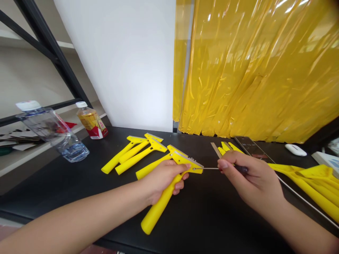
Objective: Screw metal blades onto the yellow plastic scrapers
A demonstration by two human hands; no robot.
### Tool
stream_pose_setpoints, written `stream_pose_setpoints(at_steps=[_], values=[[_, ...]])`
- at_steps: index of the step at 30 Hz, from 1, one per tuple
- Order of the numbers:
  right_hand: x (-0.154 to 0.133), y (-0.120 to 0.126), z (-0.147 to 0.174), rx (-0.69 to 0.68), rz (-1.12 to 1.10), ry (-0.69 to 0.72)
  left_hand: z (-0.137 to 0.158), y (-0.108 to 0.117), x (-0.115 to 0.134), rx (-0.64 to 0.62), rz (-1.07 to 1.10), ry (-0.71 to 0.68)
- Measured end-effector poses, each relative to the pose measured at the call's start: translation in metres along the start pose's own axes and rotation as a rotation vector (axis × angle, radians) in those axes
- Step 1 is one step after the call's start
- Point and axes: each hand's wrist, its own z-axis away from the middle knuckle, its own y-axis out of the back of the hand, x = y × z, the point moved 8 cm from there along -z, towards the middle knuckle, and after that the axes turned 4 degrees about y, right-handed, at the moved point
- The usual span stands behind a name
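My left hand (169, 176) is closed around the neck of a yellow scraper (160, 208), its thumb pressed on the wide head. A metal strip runs along the head's upper edge. In my right hand (249, 176) is a screwdriver (209, 168) with a dark handle, mostly hidden by the fingers. Its thin shaft points left, and the tip meets a screw at the right end of the scraper head. Several more yellow scrapers (135, 158) lie on the black table just beyond my left hand.
Yellow scraper parts (304, 176) are piled at the right, near a phone (249, 146) showing a timer and a white earphone case (296, 150). A clear bottle (57, 130) and a juice bottle (92, 121) stand at the left. Behind the table hangs a yellow plastic curtain (254, 70).
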Motion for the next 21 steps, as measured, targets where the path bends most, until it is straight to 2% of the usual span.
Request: stream_pose_setpoints(at_steps=[10, 18, 21], values=[[-0.007, 0.001, -0.001, 0.007, -0.013, 0.068, 0.0, 0.0, 0.001, 0.001, -0.019, -0.007], [-0.008, -0.006, 0.0, -0.044, -0.03, 0.105, 0.0, 0.0, -0.002, 0.013, -0.02, -0.006], [-0.01, -0.01, 0.001, -0.103, 0.003, 0.114, -0.002, 0.001, -0.002, 0.015, -0.052, -0.017]])
